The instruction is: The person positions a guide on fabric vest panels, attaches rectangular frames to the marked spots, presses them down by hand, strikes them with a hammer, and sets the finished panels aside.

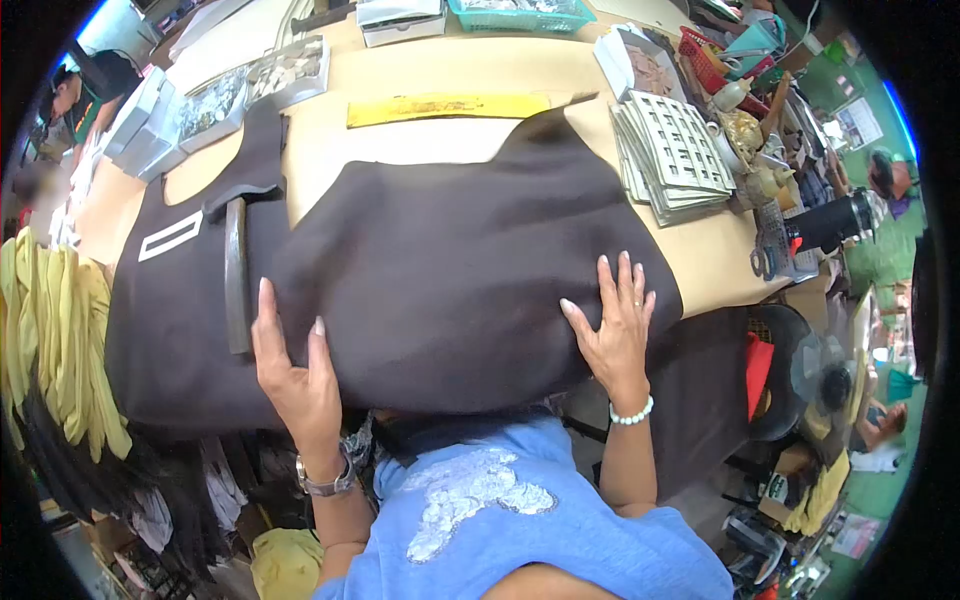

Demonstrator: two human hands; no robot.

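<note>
A large dark brown piece of material (450,270) lies over the front of the table. My right hand (617,325) rests on its right part, fingers spread and flat. At its left edge is my left hand (293,365), thumb and fingers apart, holding nothing. Just left of that hand, a hammer (237,280) lies on a second dark piece (170,330), beside a small white rectangular frame (171,237). Behind the large piece lies a yellow strip (440,108).
The table (430,60) holds boxes of small parts (290,72) at the back left and a stack of cards with slots (675,150) at the right. Yellow cloths (60,340) hang at the left. People (90,95) are in the background.
</note>
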